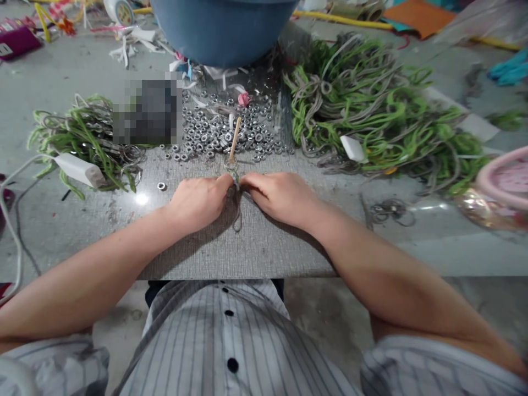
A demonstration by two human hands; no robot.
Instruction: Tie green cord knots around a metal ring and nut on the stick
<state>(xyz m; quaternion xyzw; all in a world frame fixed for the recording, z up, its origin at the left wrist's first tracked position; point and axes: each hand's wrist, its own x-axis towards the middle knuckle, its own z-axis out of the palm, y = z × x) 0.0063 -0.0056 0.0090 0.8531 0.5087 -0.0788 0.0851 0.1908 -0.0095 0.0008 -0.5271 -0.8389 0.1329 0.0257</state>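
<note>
At the middle of the table's front part, my left hand [201, 202] and my right hand [280, 197] meet with fingertips pinched together. Between them is a thin grey-green cord [237, 221], whose small loop hangs down toward me. Both hands are closed on this cord; the fingers hide most of it. Just beyond the fingertips, a thin wooden stick [235, 140] points away from me, its near end by a small ring or loop that I cannot make out clearly. A single metal nut [161, 186] lies left of my left hand.
Many metal nuts [202, 144] are spread beyond my hands, before a blue basin [225, 33]. Green and grey cord bundles lie at left [78, 124] and right [371, 104]. A white plastic block [80, 169] with a cable sits at left, a pink-rimmed object [505, 176] at right.
</note>
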